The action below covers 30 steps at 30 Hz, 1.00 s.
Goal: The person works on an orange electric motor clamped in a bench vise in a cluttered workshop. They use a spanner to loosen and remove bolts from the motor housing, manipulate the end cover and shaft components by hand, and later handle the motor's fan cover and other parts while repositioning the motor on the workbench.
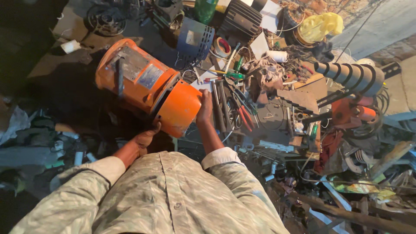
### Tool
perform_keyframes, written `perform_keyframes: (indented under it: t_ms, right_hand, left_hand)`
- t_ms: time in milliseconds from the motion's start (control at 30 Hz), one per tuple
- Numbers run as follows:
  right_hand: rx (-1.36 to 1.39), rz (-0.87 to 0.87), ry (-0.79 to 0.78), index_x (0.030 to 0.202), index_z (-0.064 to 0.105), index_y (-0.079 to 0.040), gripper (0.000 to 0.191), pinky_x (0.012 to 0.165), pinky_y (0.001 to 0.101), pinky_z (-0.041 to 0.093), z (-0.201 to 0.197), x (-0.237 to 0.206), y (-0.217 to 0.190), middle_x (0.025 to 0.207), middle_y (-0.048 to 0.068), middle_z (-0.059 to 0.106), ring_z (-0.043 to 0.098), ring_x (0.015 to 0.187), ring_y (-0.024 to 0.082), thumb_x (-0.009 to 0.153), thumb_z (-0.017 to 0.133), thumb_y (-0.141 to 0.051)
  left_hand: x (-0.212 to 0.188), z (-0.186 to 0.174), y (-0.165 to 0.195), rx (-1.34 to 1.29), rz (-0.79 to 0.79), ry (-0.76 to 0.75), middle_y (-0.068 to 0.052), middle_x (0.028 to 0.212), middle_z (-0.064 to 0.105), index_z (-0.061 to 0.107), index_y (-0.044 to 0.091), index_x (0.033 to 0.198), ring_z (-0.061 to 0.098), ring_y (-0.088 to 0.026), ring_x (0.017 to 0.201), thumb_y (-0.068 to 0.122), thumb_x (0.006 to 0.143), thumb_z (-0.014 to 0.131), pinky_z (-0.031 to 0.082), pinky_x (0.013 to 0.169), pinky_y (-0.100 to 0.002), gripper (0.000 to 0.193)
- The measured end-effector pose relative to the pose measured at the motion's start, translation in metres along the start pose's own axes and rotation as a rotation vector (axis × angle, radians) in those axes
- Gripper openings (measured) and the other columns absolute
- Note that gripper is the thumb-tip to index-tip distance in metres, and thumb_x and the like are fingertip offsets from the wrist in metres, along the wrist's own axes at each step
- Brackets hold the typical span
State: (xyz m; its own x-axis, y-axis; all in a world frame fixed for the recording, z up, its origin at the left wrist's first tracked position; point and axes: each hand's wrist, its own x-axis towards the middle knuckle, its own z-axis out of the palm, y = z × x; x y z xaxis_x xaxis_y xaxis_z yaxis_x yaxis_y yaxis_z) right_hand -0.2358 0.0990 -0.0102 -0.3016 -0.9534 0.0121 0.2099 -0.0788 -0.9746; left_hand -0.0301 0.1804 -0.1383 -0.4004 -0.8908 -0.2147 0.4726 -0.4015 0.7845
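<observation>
Orange motor [145, 84] tipped on cluttered bench [299, 97], steadied two-handed: left hand [145, 138] cupped beneath its end cover, right hand [204, 106] fingers pressed flat against cover's side.

Light is coming in mostly from the top right, hitting the orange motor [147, 84] and yellow bag [320, 26] pretty hard. The left side and bottom corners are sinking into deep shadow. Edges are bending from the wide lens, and the shirt [173, 195] up close is looking soft.
</observation>
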Motion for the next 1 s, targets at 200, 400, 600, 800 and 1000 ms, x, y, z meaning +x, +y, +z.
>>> perform_keyframes:
  t_ms: [200, 400, 600, 800, 1000]
  right_hand:
    - [0.004, 0.056, -0.117, 0.126, 0.056, 0.000, 0.042, 0.102, 0.0377, 0.046, -0.013, 0.001, -0.003, 0.118, 0.016, 0.059, 0.057, 0.114, 0.025, 0.100, 0.055, -0.033]
    - [-0.084, -0.153, -0.055, 0.135, 0.048, -0.001, 0.052, 0.100, 0.0379, 0.048, -0.023, -0.020, -0.002, 0.130, 0.014, 0.051, 0.054, 0.118, 0.022, 0.090, 0.065, -0.020]
    - [-0.153, -0.117, -0.122, 0.135, 0.047, -0.003, 0.053, 0.089, 0.0360, 0.056, -0.009, -0.025, 0.001, 0.129, 0.013, 0.052, 0.057, 0.112, 0.024, 0.090, 0.068, -0.018]
    - [-0.305, -0.330, -0.144, 0.138, 0.048, -0.001, 0.054, 0.102, 0.0372, 0.051, -0.014, -0.024, -0.002, 0.131, 0.014, 0.050, 0.054, 0.124, 0.024, 0.092, 0.071, -0.018]
    - [-0.248, -0.324, -0.186, 0.141, 0.047, 0.001, 0.061, 0.112, 0.0392, 0.043, -0.010, -0.013, -0.002, 0.134, 0.016, 0.052, 0.053, 0.127, 0.026, 0.092, 0.071, -0.027]
  left_hand:
    - [-0.013, 0.002, 0.004, -0.218, -0.408, -0.036, 0.000, 0.116, 0.071, 0.067, 0.013, 0.127, 0.066, -0.016, 0.103, 0.059, 0.085, 0.067, 0.055, 0.086, -0.040, 0.062]
    - [-0.014, 0.004, 0.008, -0.388, -0.464, 0.032, -0.004, 0.103, 0.072, 0.068, 0.013, 0.122, 0.071, -0.021, 0.093, 0.055, 0.088, 0.068, 0.059, 0.081, -0.042, 0.054]
    - [-0.007, 0.003, -0.001, -0.147, -0.140, 0.012, 0.001, 0.118, 0.069, 0.068, 0.011, 0.129, 0.063, -0.019, 0.107, 0.053, 0.095, 0.070, 0.051, 0.092, -0.038, 0.054]
    - [0.006, 0.009, 0.001, -0.459, -0.452, -0.179, -0.005, 0.119, 0.070, 0.066, 0.014, 0.130, 0.062, -0.028, 0.108, 0.056, 0.084, 0.072, 0.052, 0.085, -0.047, 0.062]
    - [0.008, 0.018, 0.004, -0.427, -0.410, -0.139, -0.003, 0.124, 0.068, 0.057, 0.016, 0.136, 0.062, -0.026, 0.113, 0.059, 0.082, 0.073, 0.053, 0.087, -0.048, 0.070]
